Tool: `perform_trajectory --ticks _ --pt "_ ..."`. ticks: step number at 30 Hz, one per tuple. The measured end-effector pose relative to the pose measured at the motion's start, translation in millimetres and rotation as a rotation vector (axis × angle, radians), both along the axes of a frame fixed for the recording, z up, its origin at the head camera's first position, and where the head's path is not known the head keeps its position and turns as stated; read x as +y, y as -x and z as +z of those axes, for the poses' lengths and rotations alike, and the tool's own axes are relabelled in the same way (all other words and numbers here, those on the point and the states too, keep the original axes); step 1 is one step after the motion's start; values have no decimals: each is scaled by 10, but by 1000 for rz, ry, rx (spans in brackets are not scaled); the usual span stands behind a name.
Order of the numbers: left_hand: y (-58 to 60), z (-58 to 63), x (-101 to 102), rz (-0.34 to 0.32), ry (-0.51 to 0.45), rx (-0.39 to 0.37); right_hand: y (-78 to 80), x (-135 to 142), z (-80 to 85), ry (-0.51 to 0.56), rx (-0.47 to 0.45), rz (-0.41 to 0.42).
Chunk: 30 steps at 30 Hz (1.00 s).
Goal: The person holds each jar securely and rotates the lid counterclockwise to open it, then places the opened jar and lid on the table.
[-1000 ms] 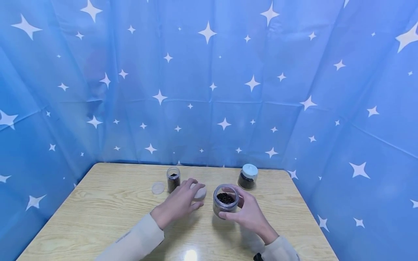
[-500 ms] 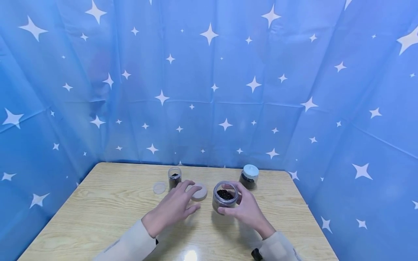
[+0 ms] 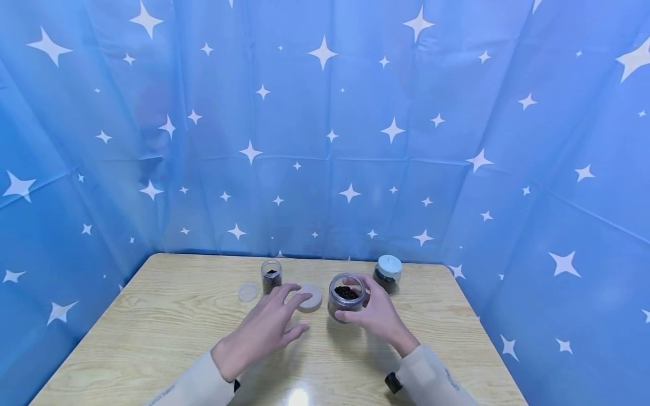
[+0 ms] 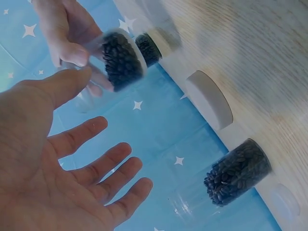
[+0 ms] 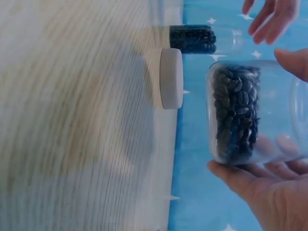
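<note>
Left hand point(image 3: 265, 322) loosely spread, right hand point(image 3: 378, 316) curled

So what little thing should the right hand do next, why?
I'd say the right hand should gently lower the clear, round jar onto the pale wooden table, because it's held in the air, uncovered, and the small dark beans could spill if it tipped.

I record a blue cloth curtain point(image 3: 299, 127) patterned with white four-pointed stars point(image 3: 323, 52); pale-yellow, wood-grained tabletop point(image 3: 152, 332); clear wide jar point(image 5: 272, 108), near-black oval beans point(image 5: 236, 115); off-white disc lid point(image 3: 311, 300).
</note>
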<state>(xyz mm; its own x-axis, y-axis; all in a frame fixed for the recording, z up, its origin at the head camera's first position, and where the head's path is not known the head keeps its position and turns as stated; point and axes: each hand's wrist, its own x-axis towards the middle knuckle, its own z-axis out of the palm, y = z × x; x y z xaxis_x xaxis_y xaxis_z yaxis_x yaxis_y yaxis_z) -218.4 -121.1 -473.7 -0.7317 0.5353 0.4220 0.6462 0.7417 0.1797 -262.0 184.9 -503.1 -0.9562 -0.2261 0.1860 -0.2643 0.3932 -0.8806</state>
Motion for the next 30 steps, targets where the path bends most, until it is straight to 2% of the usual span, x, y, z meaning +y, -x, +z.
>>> perform_trajectory --ticks 20,30 --pt "-176 -8 -84 -3 2 -3 373 -116 -206 -43 -70 -84" --pt "-229 -1 -37 -18 5 11 472 -192 -248 -45 -87 -114"
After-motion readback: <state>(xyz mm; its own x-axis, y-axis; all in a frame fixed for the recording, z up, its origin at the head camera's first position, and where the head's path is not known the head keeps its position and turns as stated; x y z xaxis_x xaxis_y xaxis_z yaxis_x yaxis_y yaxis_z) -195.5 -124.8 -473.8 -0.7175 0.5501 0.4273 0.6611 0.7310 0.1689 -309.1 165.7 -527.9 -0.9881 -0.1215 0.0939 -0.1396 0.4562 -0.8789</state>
